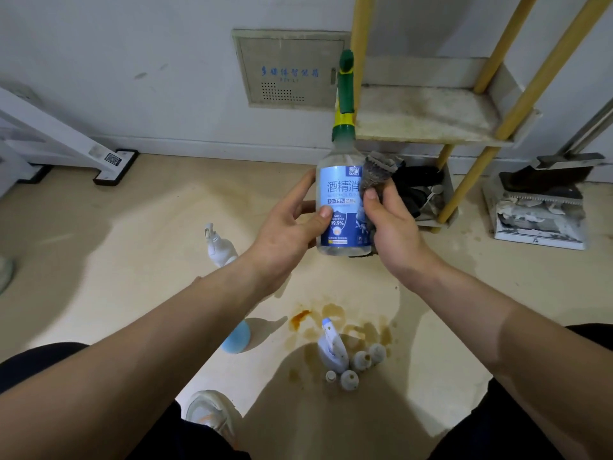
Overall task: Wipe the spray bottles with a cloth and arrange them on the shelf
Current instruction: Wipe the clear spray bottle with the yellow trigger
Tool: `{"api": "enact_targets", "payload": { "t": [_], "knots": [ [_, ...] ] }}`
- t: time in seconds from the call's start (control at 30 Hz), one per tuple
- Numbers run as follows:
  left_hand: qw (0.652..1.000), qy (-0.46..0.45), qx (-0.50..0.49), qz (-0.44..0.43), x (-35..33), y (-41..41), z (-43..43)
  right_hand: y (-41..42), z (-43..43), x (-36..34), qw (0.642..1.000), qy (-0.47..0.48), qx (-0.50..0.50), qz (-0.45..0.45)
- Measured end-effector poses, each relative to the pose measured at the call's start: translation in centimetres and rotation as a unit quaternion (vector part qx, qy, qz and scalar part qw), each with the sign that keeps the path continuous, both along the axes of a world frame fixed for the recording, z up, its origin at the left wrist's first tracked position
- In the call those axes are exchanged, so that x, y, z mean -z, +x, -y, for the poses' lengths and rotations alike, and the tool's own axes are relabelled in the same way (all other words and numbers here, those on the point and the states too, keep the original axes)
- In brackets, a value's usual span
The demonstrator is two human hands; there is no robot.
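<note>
Beige stained floor (pixel 116 267) and white wall (pixel 132 61) form the bkgd, w/ a yellow-post shelf (pixel 424 117) at upper right, its tier stained. Clear spray bottle (pixel 340 194) – blue label, green nozzle – is held upright in mid-air just left of the shelf: left hand (pixel 285 234) wraps it, thumb on the label; right hand (pixel 394 234) pinches a grey cloth (pixel 376 174) against the bottle's right side. On the floor below stand a white spray bottle (pixel 220 247) and a cluster of small bottles (pixel 351 363), approx. centre frame.
</note>
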State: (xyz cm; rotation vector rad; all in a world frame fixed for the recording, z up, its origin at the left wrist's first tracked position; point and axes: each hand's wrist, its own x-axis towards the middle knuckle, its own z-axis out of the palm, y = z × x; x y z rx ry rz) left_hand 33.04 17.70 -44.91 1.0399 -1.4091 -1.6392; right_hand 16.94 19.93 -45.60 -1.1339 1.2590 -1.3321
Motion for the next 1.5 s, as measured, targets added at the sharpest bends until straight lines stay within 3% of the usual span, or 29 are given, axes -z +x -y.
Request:
{"api": "enact_targets", "payload": {
  "t": [0.17, 0.23, 0.3, 0.43, 0.53, 0.63, 0.8, 0.87, 0.97, 1.03, 1.2, 1.3, 1.5],
  "knots": [
    [0.996, -0.009, -0.080, 0.032, -0.1, -0.6, -0.1, 0.8, -0.6, 0.8, 0.983, -0.061, 0.009, -0.171],
    [0.994, -0.013, -0.103, 0.042, -0.2, -0.8, -0.3, 0.8, -0.4, 1.2, 0.979, -0.068, 0.009, -0.190],
    [0.995, -0.025, -0.086, 0.039, -0.2, -0.9, -0.5, 0.8, -0.3, 1.3, 0.987, -0.060, 0.006, -0.151],
    [0.997, -0.056, 0.011, 0.054, -0.3, -0.9, -0.7, 0.6, -0.1, 1.1, 0.999, -0.043, -0.007, 0.011],
    [0.995, -0.069, 0.020, 0.065, -0.3, -1.0, -0.6, 0.6, -0.1, 0.5, 0.999, -0.040, -0.007, 0.029],
    [0.994, -0.085, 0.014, 0.071, -0.5, -1.2, -0.6, 0.7, -0.2, 0.2, 0.992, -0.071, 0.031, -0.104],
    [0.997, -0.049, 0.010, 0.066, -0.8, -1.4, -0.6, 0.1, -0.7, -1.3, 0.906, -0.128, 0.023, -0.402],
    [0.996, -0.046, 0.002, 0.077, -0.9, -1.1, -0.4, -0.1, -0.7, -1.4, 0.870, -0.148, -0.005, -0.471],
    [0.995, -0.048, 0.006, 0.092, -0.8, -1.0, -0.1, -0.9, -0.5, -1.7, 0.849, -0.164, -0.047, -0.500],
    [0.992, -0.047, -0.008, 0.119, -0.7, -1.0, 0.0, -1.6, -0.2, -1.8, 0.849, -0.162, -0.054, -0.500],
    [0.964, -0.107, -0.066, 0.232, -1.1, -0.8, 0.3, -2.5, 0.5, -1.8, 0.901, -0.100, 0.004, -0.423],
    [0.951, -0.147, -0.061, 0.265, -1.4, -0.7, 0.5, -2.2, 0.2, -1.6, 0.922, -0.069, -0.025, -0.379],
    [0.958, -0.148, -0.068, 0.234, -1.2, -0.9, 0.4, -0.3, -0.6, -1.6, 0.971, -0.109, -0.102, -0.188]
  ]
}}
